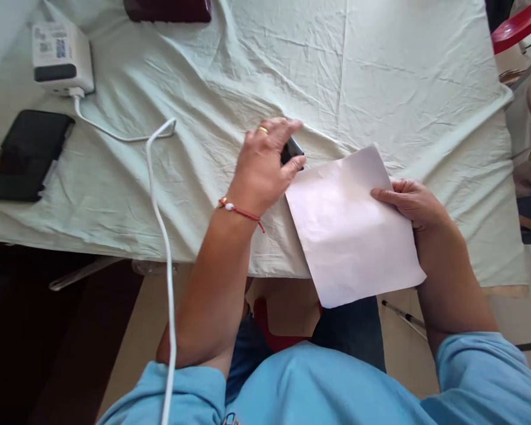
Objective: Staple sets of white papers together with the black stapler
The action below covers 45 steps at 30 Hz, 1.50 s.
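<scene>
Along the near edge of the pale cloth [393, 82], you hold a white sheet of paper [351, 230] at its right side, your right hand [418, 203] clamped on it with the thumb on top; its lower end reaches past the edge above your lap. Your left hand [265, 158] is over a small black object [292, 152], just beyond the sheet's upper left corner, thumb and forefinger apart around it; whether they grip it, you cannot tell. Left of that arm runs a white cable [156, 203], plugged into a white block [64, 56] near a dark phone [29, 153].
</scene>
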Each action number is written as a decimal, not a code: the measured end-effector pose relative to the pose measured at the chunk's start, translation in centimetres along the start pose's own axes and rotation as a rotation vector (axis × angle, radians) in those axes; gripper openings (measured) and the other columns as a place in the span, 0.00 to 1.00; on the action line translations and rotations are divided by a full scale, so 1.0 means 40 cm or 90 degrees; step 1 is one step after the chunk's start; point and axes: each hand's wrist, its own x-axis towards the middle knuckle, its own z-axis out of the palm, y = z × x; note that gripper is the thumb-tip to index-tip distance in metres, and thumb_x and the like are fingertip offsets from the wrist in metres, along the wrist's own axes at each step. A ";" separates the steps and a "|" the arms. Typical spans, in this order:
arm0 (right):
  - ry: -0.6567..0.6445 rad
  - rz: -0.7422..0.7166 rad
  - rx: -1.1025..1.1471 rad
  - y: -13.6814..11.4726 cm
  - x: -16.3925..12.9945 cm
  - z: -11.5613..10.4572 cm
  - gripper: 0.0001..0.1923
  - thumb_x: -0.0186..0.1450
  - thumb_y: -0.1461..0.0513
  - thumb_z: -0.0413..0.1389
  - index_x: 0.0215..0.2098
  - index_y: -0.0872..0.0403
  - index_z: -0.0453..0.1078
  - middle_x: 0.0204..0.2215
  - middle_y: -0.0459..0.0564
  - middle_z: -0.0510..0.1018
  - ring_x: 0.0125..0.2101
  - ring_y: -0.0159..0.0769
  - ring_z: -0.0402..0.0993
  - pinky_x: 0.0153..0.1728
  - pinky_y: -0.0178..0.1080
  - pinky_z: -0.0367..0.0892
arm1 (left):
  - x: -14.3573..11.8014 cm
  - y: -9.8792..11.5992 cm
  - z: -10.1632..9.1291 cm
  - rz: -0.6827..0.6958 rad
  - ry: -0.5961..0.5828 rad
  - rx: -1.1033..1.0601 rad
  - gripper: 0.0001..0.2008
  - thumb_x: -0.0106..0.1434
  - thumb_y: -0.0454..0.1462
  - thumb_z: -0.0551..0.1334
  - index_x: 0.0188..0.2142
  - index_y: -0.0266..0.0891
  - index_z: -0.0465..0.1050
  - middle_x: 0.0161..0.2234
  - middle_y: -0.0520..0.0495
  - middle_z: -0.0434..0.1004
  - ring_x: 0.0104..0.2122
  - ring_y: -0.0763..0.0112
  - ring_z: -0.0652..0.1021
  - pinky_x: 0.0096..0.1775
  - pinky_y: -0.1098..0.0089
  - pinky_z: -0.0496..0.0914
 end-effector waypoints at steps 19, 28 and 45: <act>-0.101 0.093 -0.053 -0.058 -0.043 0.062 0.16 0.55 0.53 0.77 0.34 0.54 0.84 0.26 0.51 0.86 0.19 0.36 0.80 0.17 0.34 0.74 | -0.049 -0.023 0.052 -0.007 0.020 -0.115 0.30 0.65 0.26 0.63 0.64 0.50 0.78 0.71 0.48 0.76 0.73 0.57 0.74 0.74 0.49 0.68; 0.046 0.065 -0.004 -0.055 -0.043 0.052 0.17 0.50 0.56 0.81 0.31 0.54 0.83 0.22 0.48 0.84 0.17 0.32 0.75 0.16 0.30 0.70 | -0.061 -0.028 0.024 -0.108 0.050 -0.215 0.23 0.72 0.28 0.56 0.60 0.45 0.81 0.66 0.47 0.81 0.69 0.57 0.77 0.66 0.55 0.79; 0.081 0.088 -0.009 -0.065 -0.059 0.048 0.15 0.46 0.57 0.81 0.24 0.51 0.82 0.19 0.48 0.82 0.15 0.31 0.73 0.14 0.29 0.66 | -0.074 -0.064 0.038 -0.103 0.012 -0.083 0.37 0.63 0.25 0.65 0.68 0.52 0.71 0.66 0.46 0.78 0.63 0.51 0.79 0.69 0.48 0.75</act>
